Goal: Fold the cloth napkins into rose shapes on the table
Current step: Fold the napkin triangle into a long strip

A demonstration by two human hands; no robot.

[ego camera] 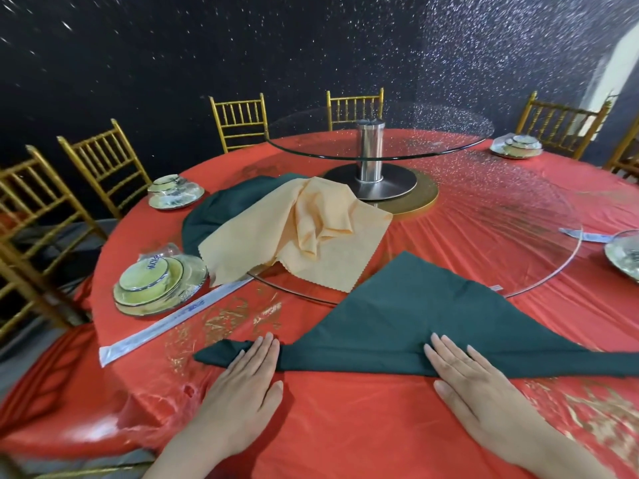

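Observation:
A dark green napkin (408, 312) lies folded into a triangle on the red tablecloth (345, 426), its point toward the glass turntable and its near edge folded into a long band. My left hand (242, 382) lies flat with straight fingers pressing the band's left part. My right hand (473, 385) lies flat on the band right of centre. A crumpled peach napkin (304, 233) sits on the turntable over another dark green napkin (221, 209).
A glass turntable (518, 216) on a steel post (370, 150) fills the table's middle. Wrapped dish sets (155, 281) (174, 195) (517, 146) and wrapped chopsticks (173, 319) lie around the rim. Gold chairs (103, 167) ring the table.

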